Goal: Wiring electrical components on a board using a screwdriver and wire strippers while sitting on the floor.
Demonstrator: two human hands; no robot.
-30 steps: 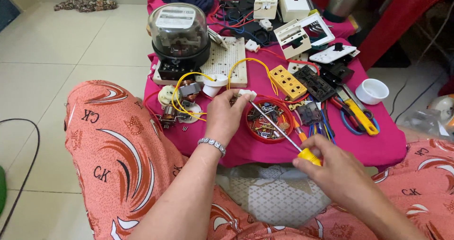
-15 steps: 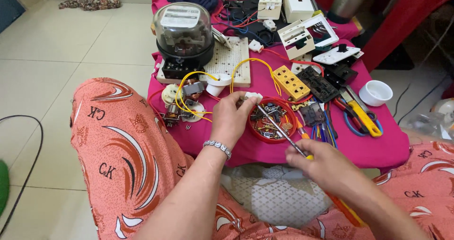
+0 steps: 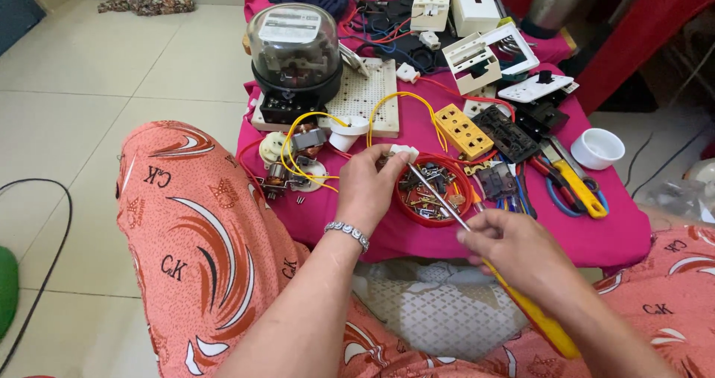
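Head view: left hand [image 3: 366, 188] pinches a small white fitting [image 3: 406, 153] between thumb and fingertips, just above the rim of the red bowl [image 3: 447, 218] of small parts. Right hand [image 3: 521, 255] closes its fingers around the screwdriver [image 3: 439, 197], gripping where shaft meets yellow handle; the tip meets the fitting. Risk: the tip may slip off and jab the left fingertips, since the fitting is unsupported. Risk: a loosened screw may drop among the bowl's parts beneath the fingers.
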